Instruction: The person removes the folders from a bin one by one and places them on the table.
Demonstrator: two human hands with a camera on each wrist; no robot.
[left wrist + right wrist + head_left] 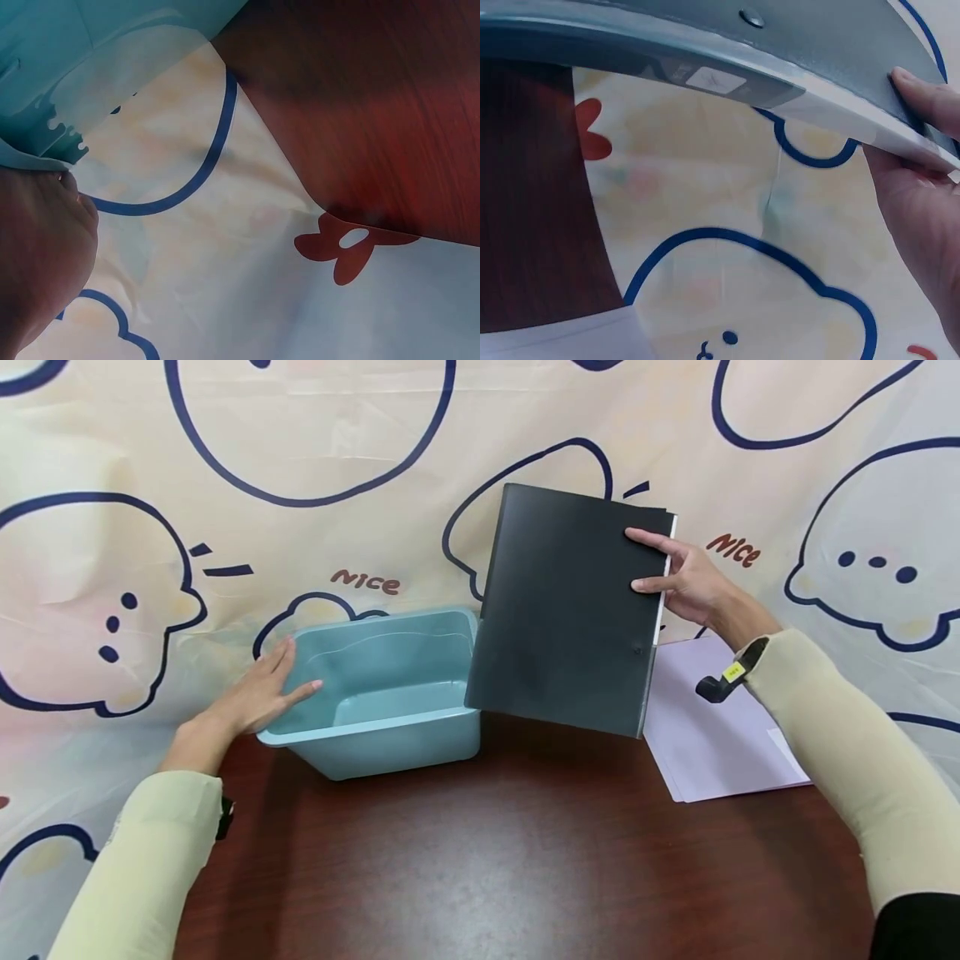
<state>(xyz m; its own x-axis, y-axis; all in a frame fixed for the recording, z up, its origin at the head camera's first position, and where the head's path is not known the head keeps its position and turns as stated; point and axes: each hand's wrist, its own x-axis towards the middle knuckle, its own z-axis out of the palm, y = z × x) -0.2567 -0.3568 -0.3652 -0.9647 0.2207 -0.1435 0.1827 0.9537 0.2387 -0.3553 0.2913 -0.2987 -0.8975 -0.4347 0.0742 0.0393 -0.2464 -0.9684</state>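
A light blue plastic basin (382, 735) stands on the table against the patterned cloth. My left hand (258, 689) rests at its left rim, fingers fairly straight and the thumb reaching over the inside. In the left wrist view, part of that hand (45, 262) lies right beside the basin's rim (34, 159). A black file folder (573, 610) is held up at the basin's right end, slightly tilted. My right hand (697, 581) pinches its right edge, with two digits on the front and the rest behind. The right wrist view shows the folder's spine with a small label (716, 80).
Purple sheets (720, 727) lie on the table at the right, partly under the right forearm. The dark red-brown wooden table (510, 852) reaches toward the front. Behind it hangs a cream cloth (337, 543) with cartoon outlines.
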